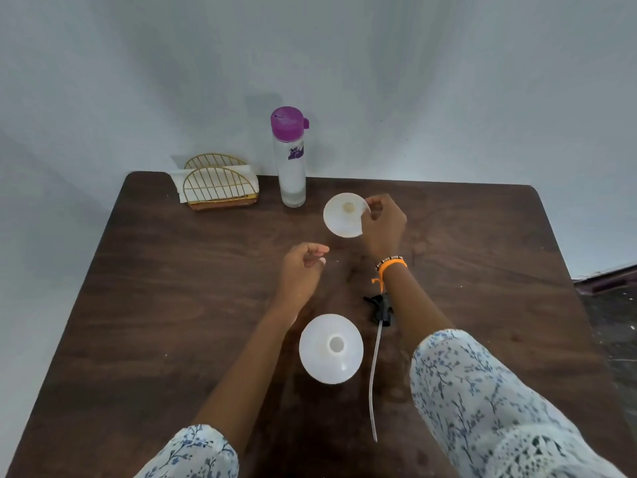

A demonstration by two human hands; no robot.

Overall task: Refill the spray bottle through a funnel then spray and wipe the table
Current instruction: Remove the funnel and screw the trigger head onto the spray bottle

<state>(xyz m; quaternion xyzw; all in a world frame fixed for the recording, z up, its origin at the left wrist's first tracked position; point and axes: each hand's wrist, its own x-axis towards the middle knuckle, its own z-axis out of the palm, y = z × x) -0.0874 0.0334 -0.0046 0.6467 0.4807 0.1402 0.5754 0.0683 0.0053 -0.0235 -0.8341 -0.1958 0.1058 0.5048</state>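
A white spray bottle [331, 348] stands uncapped near the front of the dark wooden table [165, 305], its round mouth showing from above. Its black spray head [379, 308] with a long dip tube lies on the table just to the right. My right hand [382, 224] pinches the rim of a white funnel [344, 215] at the table's middle back. My left hand [303, 267] hovers empty, fingers loosely curled, between funnel and spray bottle. A tall clear water bottle [292, 160] with a purple lid stands at the back.
A gold wire napkin holder [220, 186] with white paper napkins sits at the back left corner. A pale wall runs behind the table. The table's right edge drops to a dark floor [610, 322].
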